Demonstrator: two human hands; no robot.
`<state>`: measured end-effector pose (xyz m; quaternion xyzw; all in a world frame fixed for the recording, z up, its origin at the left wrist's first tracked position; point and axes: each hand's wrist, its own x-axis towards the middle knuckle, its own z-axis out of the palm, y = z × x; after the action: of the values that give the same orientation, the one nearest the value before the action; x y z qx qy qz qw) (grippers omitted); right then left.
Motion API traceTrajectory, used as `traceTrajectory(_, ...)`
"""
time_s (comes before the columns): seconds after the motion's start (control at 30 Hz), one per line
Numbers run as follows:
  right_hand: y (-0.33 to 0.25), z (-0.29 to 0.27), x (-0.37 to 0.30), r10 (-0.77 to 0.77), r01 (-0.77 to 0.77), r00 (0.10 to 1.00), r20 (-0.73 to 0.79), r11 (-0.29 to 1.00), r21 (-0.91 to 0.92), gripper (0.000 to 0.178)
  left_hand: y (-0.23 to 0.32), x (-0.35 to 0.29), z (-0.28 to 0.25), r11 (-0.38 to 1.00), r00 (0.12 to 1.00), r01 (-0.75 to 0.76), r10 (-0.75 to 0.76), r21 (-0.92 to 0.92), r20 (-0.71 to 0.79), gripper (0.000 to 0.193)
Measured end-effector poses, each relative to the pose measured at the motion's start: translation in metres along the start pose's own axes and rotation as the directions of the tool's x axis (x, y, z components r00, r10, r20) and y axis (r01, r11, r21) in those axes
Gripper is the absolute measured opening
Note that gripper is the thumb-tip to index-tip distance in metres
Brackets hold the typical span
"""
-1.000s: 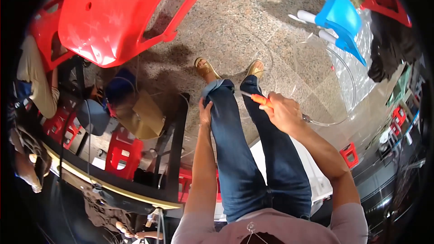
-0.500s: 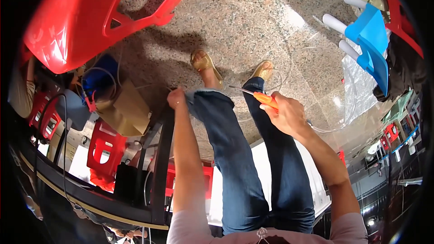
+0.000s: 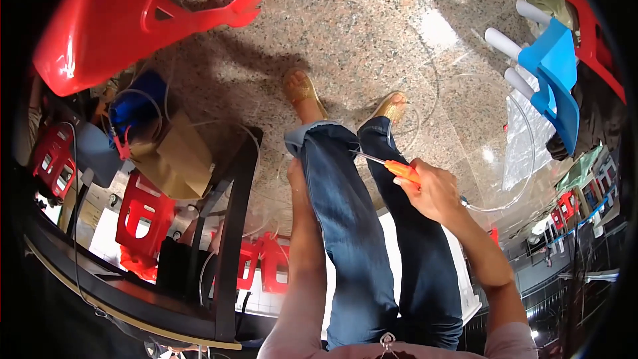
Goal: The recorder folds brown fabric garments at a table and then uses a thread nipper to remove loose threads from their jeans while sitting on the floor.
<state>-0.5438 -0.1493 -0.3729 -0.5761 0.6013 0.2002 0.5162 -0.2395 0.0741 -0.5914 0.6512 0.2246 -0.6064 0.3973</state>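
My right hand is closed round the orange handle of a tool with a thin, pointed metal end. That end points left, close to the open hem of the left jeans leg. The hem's turned-up cuff is pale inside and stands out loosely. At the cuff's left edge my left hand is closed on the denim, its fingers mostly hidden by the cloth. The right jeans leg reaches the ankle. Both feet are in gold sandals on the floor.
A red plastic chair stands at upper left. Below it are a cardboard box and a dark table frame. Blue items with white handles stand at right, near clear plastic sheeting. A thin clear tube loops over the speckled floor.
My left hand has moved right and nearer to me, bringing the jeans cuff rightward. My right hand has moved slightly right and nearer with the orange-handled tool still in it.
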Motion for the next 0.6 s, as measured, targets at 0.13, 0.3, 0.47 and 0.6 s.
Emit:
traceTrajectory(0.13,0.046,-0.009,-0.004,0.111,-0.107,0.993,-0.038,0.991,0.085,0.032,0.014,0.003,0.066,0.982,0.991,0.131,-0.128,-0.137,0.03,0.045)
traceTrajectory(0.3,0.003,0.001,0.008,0.063,-0.066,0.998,-0.029,0.99,-0.127,0.033,0.102,0.028,-0.091,0.685,0.702,0.027,0.506,0.728,-0.502,0.053)
traceTrajectory(0.47,-0.004,-0.026,-0.01,0.1,-0.098,0.994,-0.037,0.994,0.037,0.031,0.054,-0.02,0.121,0.206,0.763,-0.636,0.312,0.743,0.566,0.061)
traceTrajectory(0.6,-0.026,-0.038,-0.008,0.043,-0.04,0.998,-0.039,0.996,0.075,0.031,0.094,0.035,0.133,-0.01,0.943,-0.32,0.086,0.947,0.32,0.053)
